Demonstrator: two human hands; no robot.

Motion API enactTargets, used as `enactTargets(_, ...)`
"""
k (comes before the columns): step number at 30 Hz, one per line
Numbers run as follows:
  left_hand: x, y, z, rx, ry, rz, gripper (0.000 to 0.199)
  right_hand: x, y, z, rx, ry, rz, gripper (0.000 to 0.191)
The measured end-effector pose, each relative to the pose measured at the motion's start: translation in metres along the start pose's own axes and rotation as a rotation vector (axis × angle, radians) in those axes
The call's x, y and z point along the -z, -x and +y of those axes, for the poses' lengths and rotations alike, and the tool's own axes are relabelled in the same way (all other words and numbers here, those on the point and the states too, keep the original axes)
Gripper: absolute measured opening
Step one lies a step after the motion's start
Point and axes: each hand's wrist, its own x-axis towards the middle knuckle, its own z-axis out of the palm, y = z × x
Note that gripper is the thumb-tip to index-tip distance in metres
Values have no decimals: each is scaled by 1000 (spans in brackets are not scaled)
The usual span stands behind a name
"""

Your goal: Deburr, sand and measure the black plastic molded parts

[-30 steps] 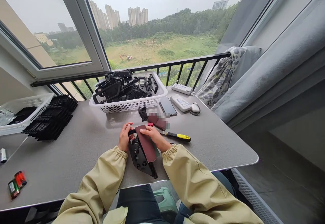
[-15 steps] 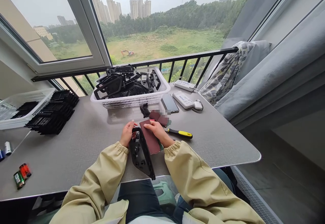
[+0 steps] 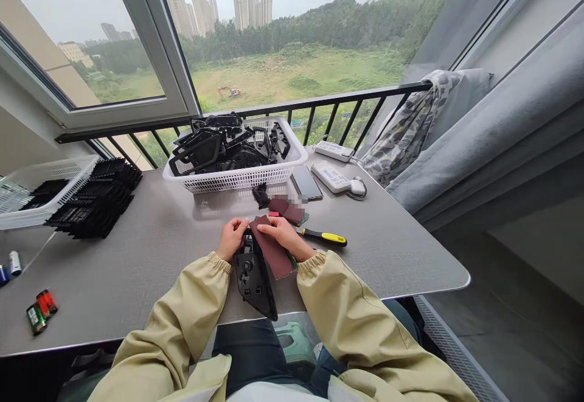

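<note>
Near the table's front edge, my left hand is closed on the top end of a black plastic frame, which tilts down toward my lap. My right hand pinches a strip of dark red sandpaper, thumb on its face. The strip's upper end meets the frame's top corner beside my left fingertips. Whether it touches the plastic there I cannot tell. Just beyond my hands lie more sandpaper pieces and a small crumpled black item. A yellow-and-black handled tool rests right of my right hand; its tip is hidden.
A white basket heaped with black plastic parts stands at the back. A phone and white power boxes lie right of it. Stacked black parts and another basket stand left, with batteries nearer.
The sandpaper strip has tilted and shifted left, so its upper end now overlaps the frame's top corner. My left hand has moved slightly; it still holds the frame.
</note>
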Motion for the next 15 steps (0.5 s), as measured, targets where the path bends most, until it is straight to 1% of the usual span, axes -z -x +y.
enactTargets(9, 1, -1, -2, 9, 6, 12, 52, 1, -1, 2, -4, 64, 18, 27)
enactTargets(15, 0, -1, -1, 17, 13, 18, 49, -1, 1, -1, 8, 89, 29, 25)
